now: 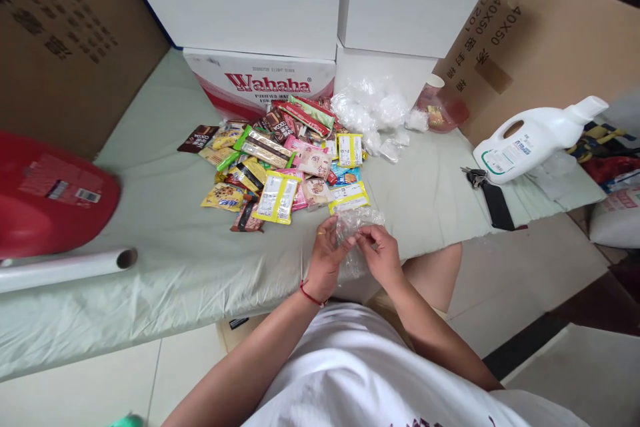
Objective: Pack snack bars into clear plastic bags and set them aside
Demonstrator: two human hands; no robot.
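Between my hands is a crinkled clear plastic bag (361, 219), held at the front edge of the table just below the snack pile. My left hand (327, 252) is closed on the bag's left side, a red cord round the wrist. Fingers pinched, my right hand (379, 250) grips the same bag from the right. A heap of wrapped snacks (270, 147) in brown, yellow, green and pink lies beyond my hands. Nearest to them is a yellow-edged packet (349, 197). Behind, to the right, sits a mound of crumpled clear bags (375, 110).
A Wahaha carton (260, 80) stands behind the snacks. At right are a white detergent bottle (530, 140), keys (474, 177) and a black phone (497, 205). A transparent reddish container (443, 110) stands at the back. Left are a red tub (55, 197) and a white roll (65, 268).
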